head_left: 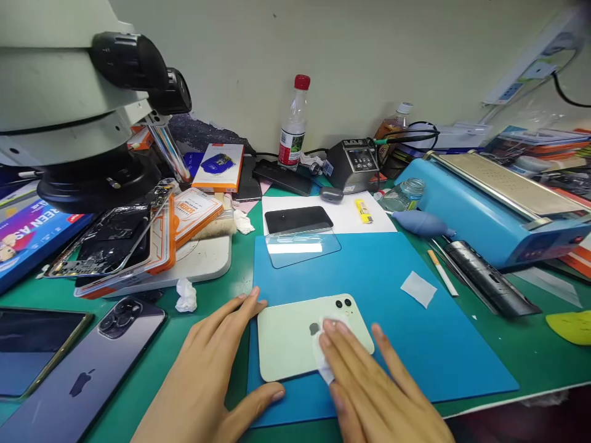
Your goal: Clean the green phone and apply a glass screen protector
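Note:
A pale green phone (pixel 295 335) lies back up on a blue mat (pixel 415 320). My left hand (pixel 207 375) is spread flat, fingers apart, bracing the phone's left end with thumb and forefinger at its edges. The fingers of my right hand (pixel 369 394) are stretched out and press a small white wipe (pixel 323 360) against the phone's back, near the logo. A clear glass screen protector (pixel 302 246) and a dark phone (pixel 298 218) lie farther back on the mat and on white paper.
A microscope (pixel 78 104) looms at the left over opened phone parts (pixel 111 240). A purple phone (pixel 87 375) and a dark screen (pixel 32 344) lie at the front left. A blue heating machine (pixel 494 203), tools (pixel 484 277), a water bottle (pixel 294 126) and a small white pad (pixel 418 288) sit to the right and back.

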Tool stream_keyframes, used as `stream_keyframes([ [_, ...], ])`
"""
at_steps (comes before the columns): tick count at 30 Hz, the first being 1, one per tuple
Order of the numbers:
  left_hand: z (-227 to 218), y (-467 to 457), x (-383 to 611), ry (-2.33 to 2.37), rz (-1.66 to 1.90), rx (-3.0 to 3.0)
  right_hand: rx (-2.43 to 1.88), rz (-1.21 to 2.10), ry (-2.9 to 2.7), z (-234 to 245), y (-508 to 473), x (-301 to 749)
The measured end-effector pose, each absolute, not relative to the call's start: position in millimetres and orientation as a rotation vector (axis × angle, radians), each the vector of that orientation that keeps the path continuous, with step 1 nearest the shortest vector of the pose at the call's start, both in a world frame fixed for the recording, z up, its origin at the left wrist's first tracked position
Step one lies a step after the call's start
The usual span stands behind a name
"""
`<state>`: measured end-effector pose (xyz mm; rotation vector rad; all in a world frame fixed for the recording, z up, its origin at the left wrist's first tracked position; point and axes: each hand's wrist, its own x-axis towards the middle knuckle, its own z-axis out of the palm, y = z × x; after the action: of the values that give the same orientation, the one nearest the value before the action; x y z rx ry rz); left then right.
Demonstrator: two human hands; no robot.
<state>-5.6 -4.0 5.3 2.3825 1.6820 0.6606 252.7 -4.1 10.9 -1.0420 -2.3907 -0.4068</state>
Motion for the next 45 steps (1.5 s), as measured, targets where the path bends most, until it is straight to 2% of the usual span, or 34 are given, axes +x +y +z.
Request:
stream_keyframes([
  [4, 0, -5, -9, 1.691, 0.645, 2.391, -1.14, -0.365, -2.267, 12, 4, 236],
  [10, -3, -2, -11, 1.692, 0.626, 2.395, -0.952, -0.453, -2.436, 1, -17, 255],
  [14, -1, -2, -9, 1.715, 0.612, 2.38, -1.106, -0.43, -2.343, 1, -21, 262],
  [20, -1, -2, -8, 1.731, 0.648, 2.408, -1.044, -0.36, -2.255, -1, -18, 252],
  [26, 0, -1, -8, 1.746, 0.661, 2.45, -1.231, -0.45, -2.188, 8, -16, 270],
  [37, 1, 4, -5, 1.749, 0.734, 2.49, -1.182, -0.391, -2.225, 10, -12, 277],
  [45, 5, 3, -3, 1.723, 0.74, 2.491, -1.124, -0.476, -2.329, 4, -14, 275],
])
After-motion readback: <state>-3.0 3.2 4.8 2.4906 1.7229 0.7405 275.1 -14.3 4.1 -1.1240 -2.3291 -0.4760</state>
